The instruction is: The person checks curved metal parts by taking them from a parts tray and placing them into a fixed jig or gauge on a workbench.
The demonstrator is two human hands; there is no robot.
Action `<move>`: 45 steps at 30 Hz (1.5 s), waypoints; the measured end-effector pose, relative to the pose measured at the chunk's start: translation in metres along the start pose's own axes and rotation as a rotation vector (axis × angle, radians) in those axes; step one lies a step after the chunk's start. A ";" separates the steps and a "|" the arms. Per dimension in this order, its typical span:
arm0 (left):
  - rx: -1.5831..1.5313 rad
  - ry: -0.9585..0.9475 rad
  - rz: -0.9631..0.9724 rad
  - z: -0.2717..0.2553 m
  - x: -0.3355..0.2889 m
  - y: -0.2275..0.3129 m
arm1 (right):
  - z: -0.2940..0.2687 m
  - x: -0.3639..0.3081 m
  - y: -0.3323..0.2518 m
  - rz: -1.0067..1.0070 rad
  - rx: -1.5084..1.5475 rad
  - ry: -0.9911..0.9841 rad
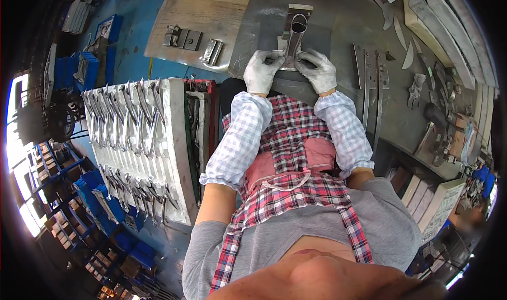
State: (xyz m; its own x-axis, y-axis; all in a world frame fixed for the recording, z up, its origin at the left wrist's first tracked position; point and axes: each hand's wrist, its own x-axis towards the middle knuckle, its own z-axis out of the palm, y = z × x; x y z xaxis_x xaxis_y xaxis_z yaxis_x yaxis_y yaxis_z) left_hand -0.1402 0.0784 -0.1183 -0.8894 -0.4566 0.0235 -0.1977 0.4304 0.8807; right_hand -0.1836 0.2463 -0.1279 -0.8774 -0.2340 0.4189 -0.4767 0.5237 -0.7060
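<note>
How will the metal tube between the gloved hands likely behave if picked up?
The metal tube is probably stiff, since its wall looks metallic. Its open end suggests it is hollow, so perhaps light for its size. Its smooth, shiny surface may be slippery.

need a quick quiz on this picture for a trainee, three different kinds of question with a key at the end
1. True or false: the left hand and the right hand are both bare.
2. Multiple choice: where is the white tray in the view?
A. Left of both hands
B. Right of both hands
C. Between the hands
3. Fill in: the lower end of the metal tube is ______ the two hands.

Key:
1. False; both wear white gloves.
2. A
3. between
</note>
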 end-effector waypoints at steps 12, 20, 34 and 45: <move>0.088 0.052 0.110 0.006 -0.006 -0.010 | -0.007 0.016 0.002 0.324 0.351 -0.141; -0.232 0.310 0.156 -0.063 -0.073 0.016 | 0.040 -0.015 -0.097 -0.113 -0.003 -0.350; 0.894 0.115 -0.722 -0.387 -0.401 -0.050 | 0.074 -0.064 -0.139 -0.108 0.113 -1.155; 0.251 0.394 -0.557 -0.381 -0.380 -0.090 | 0.065 -0.074 -0.112 -0.176 -0.311 -1.355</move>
State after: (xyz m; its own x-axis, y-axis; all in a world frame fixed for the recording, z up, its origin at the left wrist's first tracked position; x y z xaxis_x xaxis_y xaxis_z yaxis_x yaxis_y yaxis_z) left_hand 0.3723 -0.0836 -0.0267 -0.4240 -0.8862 -0.1870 -0.7088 0.1961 0.6776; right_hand -0.0688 0.1516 -0.1170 -0.2628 -0.8202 -0.5082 -0.7096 0.5211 -0.4742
